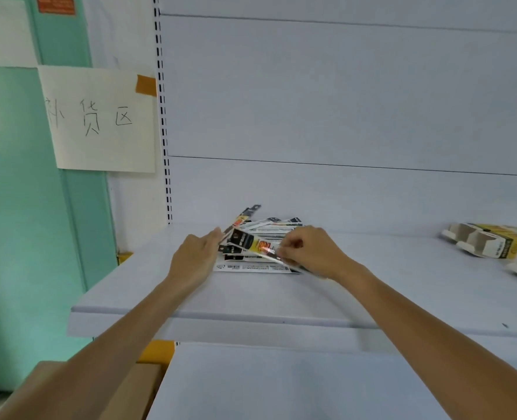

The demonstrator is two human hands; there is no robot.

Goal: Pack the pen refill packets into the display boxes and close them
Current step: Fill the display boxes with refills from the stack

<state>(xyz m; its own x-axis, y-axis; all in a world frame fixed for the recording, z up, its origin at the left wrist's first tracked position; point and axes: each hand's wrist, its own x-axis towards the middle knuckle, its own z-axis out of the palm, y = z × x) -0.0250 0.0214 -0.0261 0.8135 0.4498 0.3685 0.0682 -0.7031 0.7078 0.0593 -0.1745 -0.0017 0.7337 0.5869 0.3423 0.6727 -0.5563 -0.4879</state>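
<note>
A green wall (14,183) fills the far left, and a sheet of paper (99,119) with handwritten characters is stuck across its edge with a strip of brown tape (145,85) at the top right corner. Just right of the paper runs the slotted upright (163,122) of a pale shelving unit, whose white shelf (251,301) stretches across the view. Below the shelf's left end sits a brown cardboard box (78,392). The left hand (195,258) reaches over the shelf with its fingers held straight and close together, the tips touching the left end of a loose pile of pen refill packets (252,262) lying near the back of the shelf. One packet (242,219) sticks up at a slant from the back of the pile. The right hand (310,249) rests on the right side of the pile, fingers curled in, pinching the end of a black and yellow packet (252,242) that lies tilted on top. Well apart from the pile, at the far right of the shelf, lie open display boxes (493,242), yellow and white, tipped on their sides, with their flaps unfolded
</note>
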